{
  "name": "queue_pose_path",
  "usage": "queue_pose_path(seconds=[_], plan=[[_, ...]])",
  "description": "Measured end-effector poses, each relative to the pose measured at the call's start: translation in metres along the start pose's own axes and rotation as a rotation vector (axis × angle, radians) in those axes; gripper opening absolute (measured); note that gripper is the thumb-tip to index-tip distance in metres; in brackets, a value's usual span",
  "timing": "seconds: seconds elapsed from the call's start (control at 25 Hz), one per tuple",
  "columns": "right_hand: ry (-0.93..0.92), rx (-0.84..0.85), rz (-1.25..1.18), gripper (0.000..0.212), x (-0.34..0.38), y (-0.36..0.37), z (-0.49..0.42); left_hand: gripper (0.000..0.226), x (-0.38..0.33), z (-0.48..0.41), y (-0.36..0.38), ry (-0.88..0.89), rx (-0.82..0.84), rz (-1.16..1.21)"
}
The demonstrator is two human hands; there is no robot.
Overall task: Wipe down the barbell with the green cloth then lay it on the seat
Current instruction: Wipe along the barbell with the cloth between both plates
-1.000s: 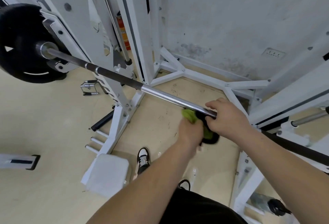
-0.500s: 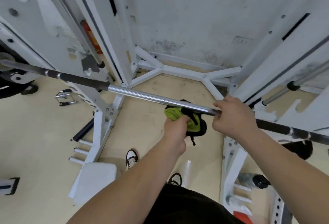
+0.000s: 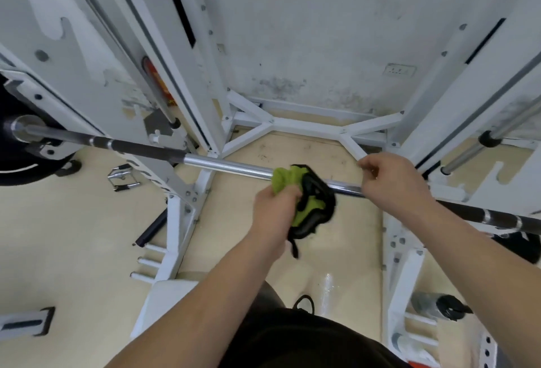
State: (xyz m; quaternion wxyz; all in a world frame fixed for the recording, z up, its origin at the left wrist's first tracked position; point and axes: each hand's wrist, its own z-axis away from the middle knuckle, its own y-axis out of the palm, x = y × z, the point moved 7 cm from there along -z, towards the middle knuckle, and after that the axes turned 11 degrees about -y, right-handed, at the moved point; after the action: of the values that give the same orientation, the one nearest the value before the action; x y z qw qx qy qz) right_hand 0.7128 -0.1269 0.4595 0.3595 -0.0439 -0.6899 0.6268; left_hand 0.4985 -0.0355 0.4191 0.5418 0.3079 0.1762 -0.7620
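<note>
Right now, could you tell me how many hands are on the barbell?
2. The left hand presses the green cloth onto the barbell near its middle; the right hand grips the bare bar just right of the cloth.

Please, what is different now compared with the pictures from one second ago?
The left hand slid the green cloth leftward along the barbell, away from the right hand. The camera also turned right. Unchanged: the right hand grips the bar, which remains on the rack.
</note>
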Motion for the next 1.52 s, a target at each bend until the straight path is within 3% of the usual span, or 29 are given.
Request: queue_pose_path(seconds=[0.12,0.24,0.28,0.36,0.44,0.56,0.8,1.0,1.32,1.52], plan=[[-0.084,0.069,-0.010,0.034,0.035,0.021,-0.016,0.015,-0.054,0.004,-0.067,0.298,-0.288,-0.150],[-0.155,0.115,-0.019,0.036,0.064,0.041,-0.027,0.006,-0.114,0.022,-0.102,0.799,-0.642,-0.661],[-0.166,0.127,-0.022,0.036,0.070,0.045,-0.030,0.024,-0.123,0.014,-0.107,0.869,-0.724,-0.876],[-0.173,0.143,-0.018,0.037,0.076,0.052,-0.034,0.056,-0.122,-0.024,-0.116,0.699,-0.637,-1.256],[-0.171,0.151,-0.001,0.036,0.076,0.055,-0.035,0.067,-0.114,-0.053,-0.126,0.450,-0.462,-1.497],[-0.150,0.144,0.021,0.035,0.071,0.053,-0.040,0.076,-0.139,-0.066,-0.137,0.462,-0.363,-1.735],[-0.093,0.166,0.059,0.034,0.068,0.055,-0.047,0.076,-0.156,-0.099,-0.126,0.536,-0.184,-1.905],[-0.082,0.181,0.065,0.034,0.064,0.053,-0.047,0.043,-0.147,-0.111,-0.102,0.609,-0.179,-2.030],[0.004,0.218,0.182,0.049,0.019,0.026,-0.015,0.046,-0.116,-0.092,-0.036,0.664,-0.076,-2.024],[-0.025,0.285,0.225,0.058,0.007,0.024,-0.002,0.051,-0.066,-0.061,0.034,0.792,-0.162,-1.919]])
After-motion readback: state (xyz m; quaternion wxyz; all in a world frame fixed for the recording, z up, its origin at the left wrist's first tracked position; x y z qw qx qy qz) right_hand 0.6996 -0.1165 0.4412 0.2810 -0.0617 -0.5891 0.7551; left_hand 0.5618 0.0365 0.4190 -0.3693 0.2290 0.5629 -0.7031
